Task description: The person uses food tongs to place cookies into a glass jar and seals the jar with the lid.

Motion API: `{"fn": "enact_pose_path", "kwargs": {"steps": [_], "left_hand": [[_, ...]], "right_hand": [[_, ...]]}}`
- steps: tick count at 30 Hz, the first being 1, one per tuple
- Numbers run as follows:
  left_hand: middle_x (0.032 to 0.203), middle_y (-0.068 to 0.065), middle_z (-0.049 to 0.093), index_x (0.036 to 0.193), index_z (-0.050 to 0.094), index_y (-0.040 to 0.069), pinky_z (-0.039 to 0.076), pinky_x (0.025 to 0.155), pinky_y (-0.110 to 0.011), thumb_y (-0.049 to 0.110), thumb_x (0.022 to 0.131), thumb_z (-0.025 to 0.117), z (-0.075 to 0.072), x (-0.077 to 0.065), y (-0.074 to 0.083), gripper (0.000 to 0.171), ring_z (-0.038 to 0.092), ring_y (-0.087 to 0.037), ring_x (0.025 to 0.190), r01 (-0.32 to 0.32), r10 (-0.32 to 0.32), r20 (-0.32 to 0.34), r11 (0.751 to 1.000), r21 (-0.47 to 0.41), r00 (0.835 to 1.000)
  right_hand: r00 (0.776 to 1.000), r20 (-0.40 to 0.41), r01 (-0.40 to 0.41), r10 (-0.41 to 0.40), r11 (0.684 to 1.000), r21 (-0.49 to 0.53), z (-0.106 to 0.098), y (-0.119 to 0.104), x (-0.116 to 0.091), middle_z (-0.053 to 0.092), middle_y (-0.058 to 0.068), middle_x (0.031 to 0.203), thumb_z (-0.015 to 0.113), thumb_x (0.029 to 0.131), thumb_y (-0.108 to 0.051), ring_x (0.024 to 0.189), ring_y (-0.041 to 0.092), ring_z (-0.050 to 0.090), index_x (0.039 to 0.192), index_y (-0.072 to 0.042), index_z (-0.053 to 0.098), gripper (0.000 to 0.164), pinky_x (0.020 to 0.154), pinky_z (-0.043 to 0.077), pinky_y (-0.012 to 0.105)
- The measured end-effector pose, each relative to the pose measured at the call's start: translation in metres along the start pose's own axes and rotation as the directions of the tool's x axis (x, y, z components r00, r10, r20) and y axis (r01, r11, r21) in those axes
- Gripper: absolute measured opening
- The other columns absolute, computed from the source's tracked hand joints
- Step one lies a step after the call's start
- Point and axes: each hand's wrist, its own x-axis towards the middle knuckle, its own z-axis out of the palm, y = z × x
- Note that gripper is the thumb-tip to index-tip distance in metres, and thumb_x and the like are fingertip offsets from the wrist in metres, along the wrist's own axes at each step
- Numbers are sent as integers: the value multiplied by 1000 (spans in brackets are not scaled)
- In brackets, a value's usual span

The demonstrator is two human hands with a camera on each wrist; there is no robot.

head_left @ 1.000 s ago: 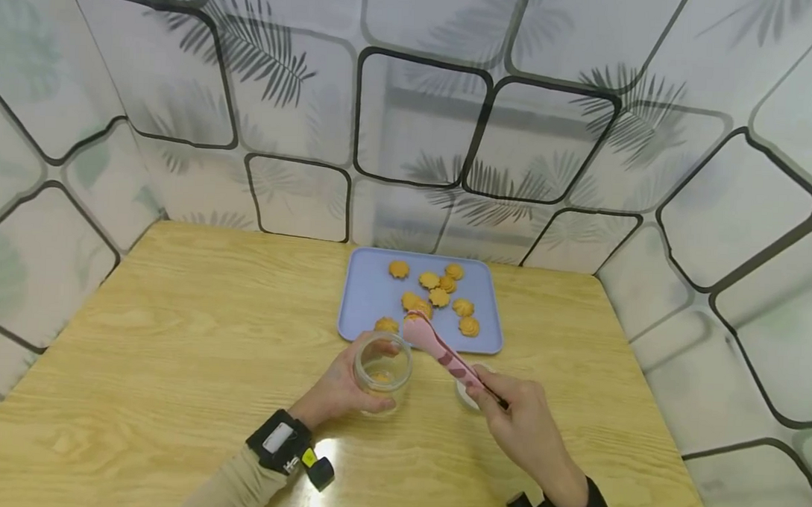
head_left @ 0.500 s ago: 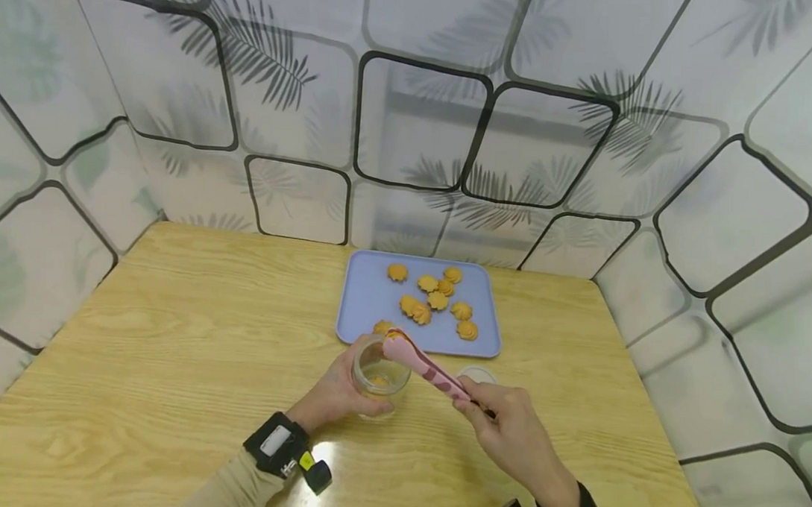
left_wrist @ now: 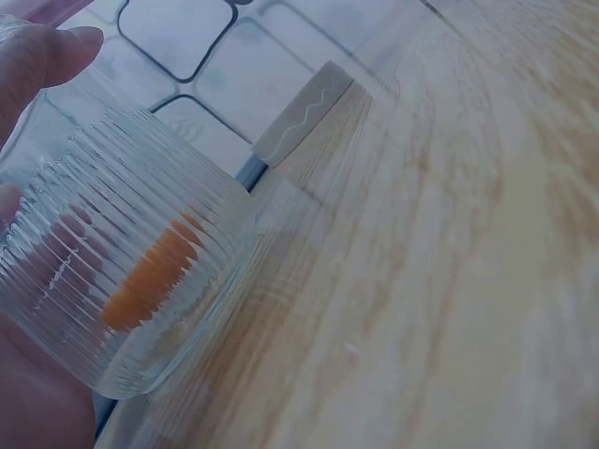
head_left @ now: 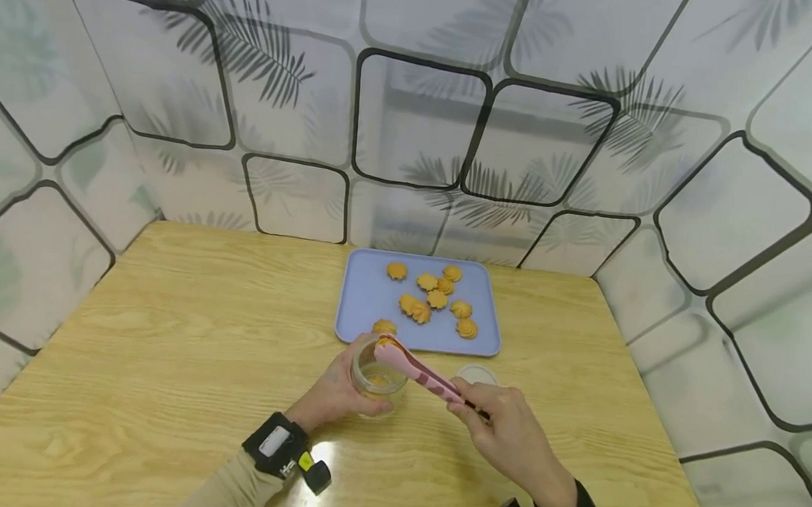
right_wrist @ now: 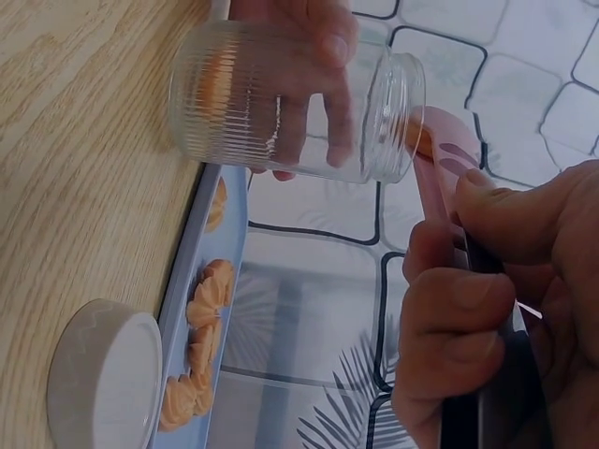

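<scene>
My left hand [head_left: 337, 389] grips a ribbed clear glass jar [right_wrist: 384, 112] around its side, mouth up. Inside, near the bottom, lies an orange-brown piped cookie [left_wrist: 154, 281]. With my right hand [head_left: 510, 425] I hold pink-ended tongs [head_left: 418, 373] by their dark handle. Another cookie [right_wrist: 420, 140] is pinched between the tong tips, right at the jar's rim and over its mouth in the head view. A blue tray [head_left: 364, 289] with several such cookies lies just behind the jar.
A round white lid [right_wrist: 108, 374] rests on the wooden table [head_left: 175, 327] beyond my right hand, near the tray's front edge. Patterned curtain walls [head_left: 417, 119] stand along the table's back and sides.
My right hand has brought the tongs and their cookie leftward and down from over the tray to the jar's mouth. My left hand and the jar have stayed nearly still.
</scene>
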Motion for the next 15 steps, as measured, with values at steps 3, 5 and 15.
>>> {"fn": "enact_pose_path", "kwargs": {"steps": [3, 5, 15], "left_hand": [[133, -4, 61, 142, 49, 21, 42, 110, -47, 4, 67, 92, 0, -2, 0, 88, 56, -20, 124, 6, -6, -3, 1000, 13, 1000], [133, -5, 61, 142, 49, 20, 43, 110, -45, 4, 67, 93, 0, -3, -1, 88, 56, -20, 124, 1, -1, -2, 1000, 20, 1000], [134, -6, 61, 144, 48, 20, 45, 109, -39, 4, 68, 92, -1, -1, -1, 89, 57, -19, 124, -6, 6, 11, 1000, 17, 1000]], "right_hand": [[1000, 6, 2, -2, 1000, 0, 0, 0, -1, 48, -19, 64, 74, 92, -14, 52, -8, 28, 121, -7, 75, 30, 45, 27, 14], [1000, 4, 12, -12, 1000, -3, 1, 1, -1, 47, -19, 64, 75, 91, -13, 52, -8, 29, 120, -7, 75, 30, 44, 28, 14], [1000, 8, 16, -16, 999, -36, -1, 2, 0, 54, -16, 67, 81, 85, -9, 50, -7, 32, 118, -7, 76, 33, 42, 30, 14]]}}
